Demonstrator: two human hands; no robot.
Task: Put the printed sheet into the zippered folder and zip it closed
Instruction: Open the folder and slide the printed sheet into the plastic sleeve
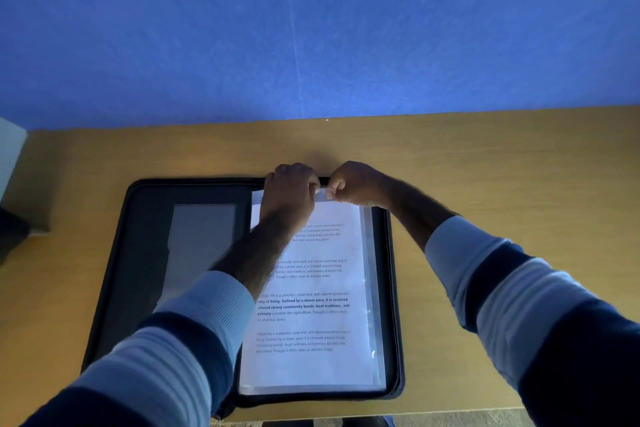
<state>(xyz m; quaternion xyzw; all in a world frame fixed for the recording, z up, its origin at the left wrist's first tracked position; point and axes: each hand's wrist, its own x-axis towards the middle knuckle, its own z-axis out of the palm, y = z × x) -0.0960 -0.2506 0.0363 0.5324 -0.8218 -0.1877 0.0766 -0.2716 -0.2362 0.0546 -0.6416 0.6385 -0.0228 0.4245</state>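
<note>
The left hand (289,191) is curling its fingers tight and pinching the top edge of the clear plastic cover (377,288). The right hand (356,184) is doing the same thing just beside it, at its 3 o'clock side. Its thumb and fingers are closing on that same top edge. The two hands are almost touching, with only a small bit of shiny plastic showing between them. Both hands are sitting at the 12 o'clock end of the page.

The printed sheet (311,308) is lying flat inside the clear plastic cover, with its lines of words running down toward 6 o'clock. The plastic is sticking out a little past the paper at 3 o'clock and at 6 o'clock.

The zippered folder (145,253) is lying wide open. The sheet is resting on its 3 o'clock half. A grey pocket (201,246) is sitting on the 9 o'clock half. The left arm is crossing over the middle of the folder.

The folder is lying on a wooden table (485,166). A blue wall (311,28) is standing behind the table at 12 o'clock.
</note>
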